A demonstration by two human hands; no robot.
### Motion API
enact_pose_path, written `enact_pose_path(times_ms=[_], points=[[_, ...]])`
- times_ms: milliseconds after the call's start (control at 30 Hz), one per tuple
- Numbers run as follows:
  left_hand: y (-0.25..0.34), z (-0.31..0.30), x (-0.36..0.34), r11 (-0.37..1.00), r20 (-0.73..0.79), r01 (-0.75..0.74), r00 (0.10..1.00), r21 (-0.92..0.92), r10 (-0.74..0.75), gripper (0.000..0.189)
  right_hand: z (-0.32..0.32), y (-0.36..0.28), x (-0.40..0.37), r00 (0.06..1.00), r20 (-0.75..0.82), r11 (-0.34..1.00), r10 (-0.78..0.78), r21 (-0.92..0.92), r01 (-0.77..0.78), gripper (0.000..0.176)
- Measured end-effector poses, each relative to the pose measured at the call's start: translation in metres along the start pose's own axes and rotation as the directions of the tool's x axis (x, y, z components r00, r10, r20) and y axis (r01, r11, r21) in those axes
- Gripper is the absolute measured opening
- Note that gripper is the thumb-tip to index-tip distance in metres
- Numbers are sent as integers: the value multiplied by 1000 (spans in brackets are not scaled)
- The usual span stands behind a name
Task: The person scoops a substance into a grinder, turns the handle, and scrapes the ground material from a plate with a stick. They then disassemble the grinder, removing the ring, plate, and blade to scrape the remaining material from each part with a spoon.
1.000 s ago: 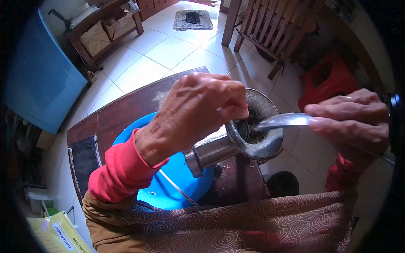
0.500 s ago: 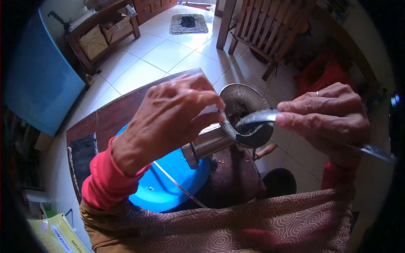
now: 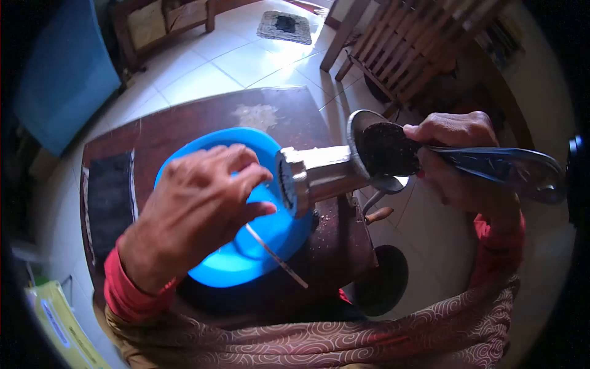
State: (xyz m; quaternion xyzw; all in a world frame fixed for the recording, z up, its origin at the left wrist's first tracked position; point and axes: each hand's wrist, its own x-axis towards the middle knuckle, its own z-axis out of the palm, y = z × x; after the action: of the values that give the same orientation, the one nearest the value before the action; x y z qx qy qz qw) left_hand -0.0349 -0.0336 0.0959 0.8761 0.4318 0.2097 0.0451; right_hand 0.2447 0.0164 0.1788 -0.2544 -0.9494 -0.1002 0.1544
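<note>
1. Patterned wrap (image 3: 393, 332): nearest, across the lap, below the desk's edge.
2. Left hand (image 3: 196, 209): red cuff; fingers spread, holding nothing; hovers over the blue bowl (image 3: 212, 136), fingertips just beside the grinder's outlet.
3. Thin metal strip (image 3: 276, 261): lies slantwise across the bowl's near rim.
4. Hand grinder (image 3: 326, 175): metal; on the desk (image 3: 203, 114) at its right edge, barrel level, outlet over the bowl; wooden crank handle (image 3: 379, 215) below.
5. Right hand (image 3: 452, 157): closed round a spoon (image 3: 510, 167); its bowl end meets the hopper mouth, which is full of dark ground matter.
6. Dark cloth (image 3: 110, 197): flat at the desk's left.
7. Wooden chair (image 3: 418, 49), small rug (image 3: 284, 26): beyond, on the tiled floor.
</note>
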Motion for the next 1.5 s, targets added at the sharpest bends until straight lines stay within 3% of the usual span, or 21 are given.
enact_pose_path(times_ms=[67,167,267,333,433,533,600,667,733,933,1033,1100,1133,1200,1233,1267,1300,1367,1400,1433,1500], points=[[-9,-5,-8,993,87,84,992,84,-91,32,-4,-2,6,896,242,844,372,314,-435,17],[-33,1,-29,997,-211,-13,977,80,30,35,-7,-4,9,708,222,604,671,389,-695,12],[-39,1,-44,984,-436,-51,892,173,123,37,-6,5,4,897,236,922,374,11,-387,9],[-46,7,-46,978,-493,-83,854,192,169,37,-11,-2,10,796,218,721,564,341,-604,10],[-50,9,-47,973,-508,-128,835,194,211,29,5,-29,15,633,60,515,772,524,-678,15],[-46,16,-44,945,-587,-69,769,319,254,21,-1,-17,9,660,245,553,710,386,-739,17],[-42,23,-40,893,-654,54,702,446,284,17,2,-20,13,648,228,533,727,407,-742,17],[-52,27,-31,831,-619,72,702,552,351,18,1,-16,13,634,209,512,745,431,-743,17],[-53,27,-26,841,-599,32,716,541,358,19,0,-2,8,596,217,468,773,439,-767,18],[-43,34,-13,935,-462,-221,823,278,332,25,2,22,-34,667,154,511,729,526,-680,14],[-51,51,-11,905,-290,-422,874,-52,391,29,3,32,-65,687,85,519,722,591,-618,10],[-79,75,-9,626,-164,-539,816,-564,554,32,11,38,-87,713,19,536,701,645,-545,8],[-84,89,-7,465,-115,-464,791,-754,601,34,17,41,-96,725,-17,543,688,676,-499,7],[-29,91,11,886,288,-220,890,-407,353,30,40,57,-104,736,-89,546,671,731,-410,5],[34,71,-2,951,414,235,859,201,-300,33,46,63,-111,741,-140,550,657,761,-343,5],[7,106,-12,995,246,78,965,67,-92,42,52,69,-117,744,-195,555,640,787,-271,6],[8,113,-17,988,244,101,961,120,-128,61,58,75,-118,745,-253,562,617,804,-192,6],[16,132,-27,969,190,105,970,224,-149,62,72,82,-117,723,-364,579,587,813,-60,8],[17,142,-34,986,73,22,997,163,-34,63,77,78,-122,692,-430,603,581,798,-10,12],[-41,120,-44,992,109,96,988,79,-104,61,95,63,-59,659,-451,643,602,763,-65,9],[-46,121,-47,979,185,198,961,44,-203,61,101,47,-62,580,-516,703,631,696,-145,3]])
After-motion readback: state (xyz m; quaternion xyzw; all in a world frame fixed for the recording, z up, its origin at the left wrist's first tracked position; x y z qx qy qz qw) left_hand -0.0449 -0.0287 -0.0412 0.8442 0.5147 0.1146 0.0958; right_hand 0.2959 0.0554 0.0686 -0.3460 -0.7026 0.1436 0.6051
